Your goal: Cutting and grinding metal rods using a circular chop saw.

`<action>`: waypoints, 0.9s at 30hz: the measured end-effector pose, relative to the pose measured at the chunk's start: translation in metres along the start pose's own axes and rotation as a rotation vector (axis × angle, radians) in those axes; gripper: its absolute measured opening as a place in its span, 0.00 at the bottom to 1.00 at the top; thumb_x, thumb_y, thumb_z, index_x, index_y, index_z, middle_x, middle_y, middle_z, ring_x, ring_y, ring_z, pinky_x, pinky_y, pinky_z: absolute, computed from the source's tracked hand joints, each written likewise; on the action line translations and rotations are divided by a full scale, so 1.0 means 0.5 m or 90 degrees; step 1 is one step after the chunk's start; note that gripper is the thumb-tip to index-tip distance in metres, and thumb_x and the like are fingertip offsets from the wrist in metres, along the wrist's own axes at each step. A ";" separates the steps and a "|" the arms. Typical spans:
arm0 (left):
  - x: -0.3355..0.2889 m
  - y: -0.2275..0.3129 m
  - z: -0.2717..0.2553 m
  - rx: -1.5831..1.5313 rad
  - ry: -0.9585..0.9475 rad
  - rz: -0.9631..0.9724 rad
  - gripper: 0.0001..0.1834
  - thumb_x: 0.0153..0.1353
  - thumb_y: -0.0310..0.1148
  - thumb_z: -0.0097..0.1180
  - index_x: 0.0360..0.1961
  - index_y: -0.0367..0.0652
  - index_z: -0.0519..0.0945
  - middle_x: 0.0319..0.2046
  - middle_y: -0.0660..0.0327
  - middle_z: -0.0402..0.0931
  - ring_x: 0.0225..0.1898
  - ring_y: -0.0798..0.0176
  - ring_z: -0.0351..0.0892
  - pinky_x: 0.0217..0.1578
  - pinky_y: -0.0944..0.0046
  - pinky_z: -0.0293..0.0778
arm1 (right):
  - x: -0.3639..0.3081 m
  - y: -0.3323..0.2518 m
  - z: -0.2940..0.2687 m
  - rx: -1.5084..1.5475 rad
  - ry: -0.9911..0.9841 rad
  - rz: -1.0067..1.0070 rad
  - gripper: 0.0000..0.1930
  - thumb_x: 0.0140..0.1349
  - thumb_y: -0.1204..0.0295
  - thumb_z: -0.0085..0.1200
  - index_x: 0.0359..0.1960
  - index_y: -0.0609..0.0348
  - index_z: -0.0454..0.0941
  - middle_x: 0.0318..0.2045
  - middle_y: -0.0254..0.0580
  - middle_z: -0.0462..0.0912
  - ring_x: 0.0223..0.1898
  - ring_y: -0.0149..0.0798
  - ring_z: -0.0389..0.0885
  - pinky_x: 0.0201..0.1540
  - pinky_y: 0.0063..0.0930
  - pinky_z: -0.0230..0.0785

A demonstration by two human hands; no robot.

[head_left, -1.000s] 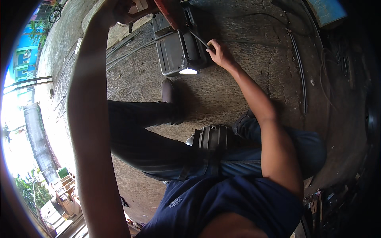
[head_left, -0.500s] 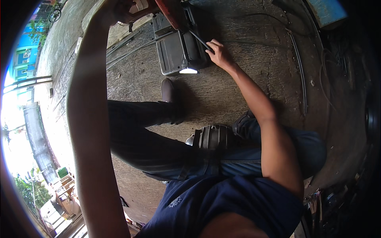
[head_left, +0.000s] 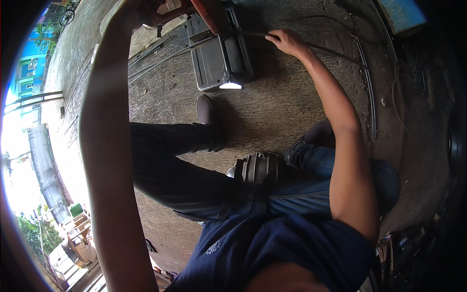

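A cut-off saw with a grey metal base (head_left: 206, 68) and a red upper part (head_left: 206, 17) stands on the ground ahead of me. At the top edge of the view, my left hand (head_left: 147, 13) is closed round the saw's handle; shadow and the picture's edge hide part of its fingers. To the right of the saw, my right hand (head_left: 290, 43) pinches a thin dark metal bar (head_left: 255, 34) that runs from the saw's base and on to the right past the hand. A bright patch of light (head_left: 230, 86) shows at the base's near end.
Long thin rods (head_left: 160, 61) lie to the left of the saw. Further metal strips (head_left: 369, 92) lie on the rough ground at right. A ribbed metal housing (head_left: 265, 166) sits between my legs. A blue object (head_left: 401, 14) stands at the upper right; a bicycle (head_left: 67, 17) is far left.
My right hand has moved right and slightly away from me, and the bar has swung from slanting toward me to nearly level. My left arm has barely shifted.
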State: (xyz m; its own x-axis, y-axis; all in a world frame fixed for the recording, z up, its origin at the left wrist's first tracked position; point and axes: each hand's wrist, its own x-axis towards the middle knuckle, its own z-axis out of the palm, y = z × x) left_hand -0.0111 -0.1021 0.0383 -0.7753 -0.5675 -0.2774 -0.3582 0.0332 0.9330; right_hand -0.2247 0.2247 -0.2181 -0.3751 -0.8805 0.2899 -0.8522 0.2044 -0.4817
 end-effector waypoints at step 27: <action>-0.021 0.009 0.044 0.008 -0.036 0.028 0.21 0.63 0.45 0.45 0.54 0.52 0.74 0.42 0.63 0.76 0.41 0.61 0.74 0.40 0.53 0.74 | 0.112 0.031 -0.029 -0.063 -0.033 -0.147 0.19 0.60 0.52 0.54 0.41 0.53 0.82 0.34 0.49 0.83 0.39 0.53 0.81 0.44 0.45 0.72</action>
State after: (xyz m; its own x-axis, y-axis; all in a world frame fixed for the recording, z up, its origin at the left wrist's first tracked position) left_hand -0.0163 -0.0779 0.0404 -0.8187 -0.5177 -0.2485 -0.3292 0.0685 0.9418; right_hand -0.2640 0.1847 -0.1974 -0.1489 -0.9289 0.3392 -0.9456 0.0334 -0.3235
